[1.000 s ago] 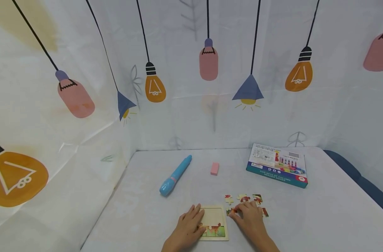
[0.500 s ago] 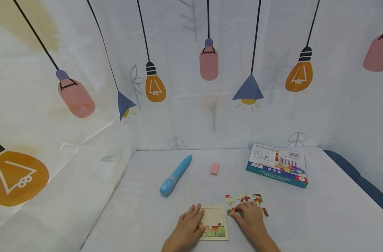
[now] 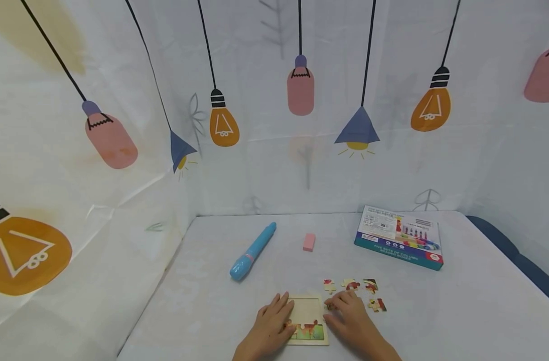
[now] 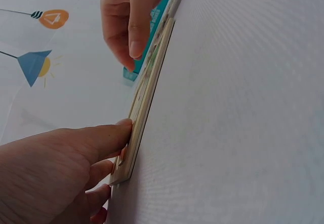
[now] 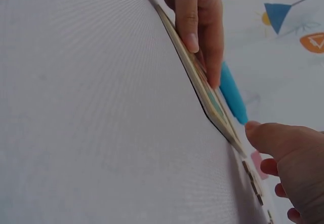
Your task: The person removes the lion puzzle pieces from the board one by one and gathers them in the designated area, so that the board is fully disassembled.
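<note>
My left hand (image 3: 268,321) rests on the left side of a square wooden puzzle tray (image 3: 311,343), its fingers fairly straight and the thumb on the tray's near part. Fitted picture pieces (image 3: 311,331) fill the tray's lower strip; above them the bare base shows. Just right of the tray, my right hand (image 3: 352,318) holds a small puzzle piece (image 3: 327,306) at its fingertips, mostly hidden by the fingers. Several loose puzzle pieces (image 3: 350,284) lie beyond and to the right of that hand. The left wrist view shows the thumb (image 4: 119,132) touching the tray's edge.
A blue microphone-shaped toy (image 3: 253,251) lies at the back left of the white table (image 3: 197,311). Near the back middle is a pink block (image 3: 308,242). A flat printed box (image 3: 398,238) sits at the back right, before a lamp-patterned curtain (image 3: 265,165).
My right hand has moved left towards the tray, and the piece at its fingertips has shifted with it. The rightmost loose piece is now uncovered. My left hand stays on the tray.
</note>
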The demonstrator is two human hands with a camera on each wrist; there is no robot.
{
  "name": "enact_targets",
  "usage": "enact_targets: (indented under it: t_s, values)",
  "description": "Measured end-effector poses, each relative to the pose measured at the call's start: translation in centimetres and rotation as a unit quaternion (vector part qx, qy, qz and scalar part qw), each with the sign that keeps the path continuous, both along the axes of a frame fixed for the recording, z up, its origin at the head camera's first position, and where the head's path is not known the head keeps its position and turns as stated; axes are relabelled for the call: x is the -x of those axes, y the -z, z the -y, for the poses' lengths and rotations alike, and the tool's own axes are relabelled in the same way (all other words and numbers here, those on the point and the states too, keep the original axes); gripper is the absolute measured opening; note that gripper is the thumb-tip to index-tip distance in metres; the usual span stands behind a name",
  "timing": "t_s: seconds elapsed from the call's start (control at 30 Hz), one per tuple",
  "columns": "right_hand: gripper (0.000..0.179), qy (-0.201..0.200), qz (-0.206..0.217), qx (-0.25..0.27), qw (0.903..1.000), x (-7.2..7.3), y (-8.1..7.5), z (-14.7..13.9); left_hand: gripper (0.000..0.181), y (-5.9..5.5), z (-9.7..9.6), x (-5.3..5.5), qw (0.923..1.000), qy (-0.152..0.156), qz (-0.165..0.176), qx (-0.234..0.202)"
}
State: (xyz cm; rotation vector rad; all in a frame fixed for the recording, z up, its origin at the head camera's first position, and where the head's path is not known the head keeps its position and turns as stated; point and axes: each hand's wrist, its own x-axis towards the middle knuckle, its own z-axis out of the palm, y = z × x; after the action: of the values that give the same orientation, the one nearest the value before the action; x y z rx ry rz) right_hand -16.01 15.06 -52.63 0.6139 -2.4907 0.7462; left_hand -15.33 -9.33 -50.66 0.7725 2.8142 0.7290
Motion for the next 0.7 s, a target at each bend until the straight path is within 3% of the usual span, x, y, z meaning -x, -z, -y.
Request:
enact_targets:
  t_s: [0.07,0.17,0.37,0.57,0.7]
  values:
    - [0.023,-0.025,0.003,-0.015,0.9996,-0.2,-0.2,-0.1,0.057,0.0,-0.1,0.0,1.0,0.001,-0.002,0.001]
    - [0.022,-0.056,0.043,-0.045,0.9965,-0.4,-0.7,-0.2,0.057,0.0,-0.1,0.1,1.0,-0.001,-0.001,0.0]
    - [0.036,-0.122,0.149,-0.096,0.9767,-0.6,-1.4,-0.8,0.057,-0.2,-0.1,0.1,1.0,-0.007,0.006,0.002]
    - [0.045,-0.138,0.21,-0.107,0.9619,-0.9,-1.9,-0.7,0.065,-0.1,0.0,0.1,0.9998,0.0,0.021,-0.006]
    - [0.039,-0.153,0.217,-0.105,0.9584,-1.0,-2.0,-0.6,0.069,0.1,0.1,0.2,0.9996,0.003,0.026,-0.003]
